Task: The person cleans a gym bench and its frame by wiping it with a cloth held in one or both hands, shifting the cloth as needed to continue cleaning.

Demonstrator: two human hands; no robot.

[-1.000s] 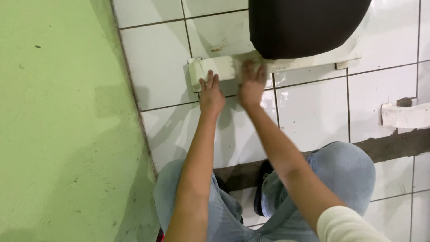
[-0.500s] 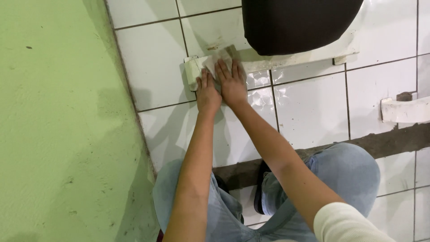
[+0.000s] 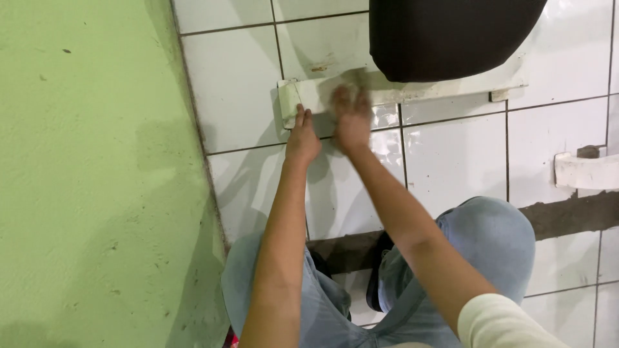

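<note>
- Crouching in blue jeans [image 3: 496, 238] on the white tiled floor [image 3: 451, 154], the person worked close to the green wall [image 3: 90, 174] at far left.
- Left hand [image 3: 302, 136] lay flat, fingers extended, on the near edge of the cream plastic base [image 3: 303, 96]; it pinned the part down and gripped nothing.
- The base sat on the tiles under a black seat-like shell [image 3: 451, 35], its left end sticking out toward the wall.
- Right hand [image 3: 350, 116] was motion-blurred on top of the base, just right of the left hand. Something pale seemed to be under the palm, but grip state could not be told.
- Judged step: rubbing or wiping the base's top face, mid-stroke.
- Next move would call for steady downward pressure from the left hand while the right hand covers the surface nearer the shell.
- Second cream bracket [image 3: 583, 169] lay at far right, well apart, untouched.
</note>
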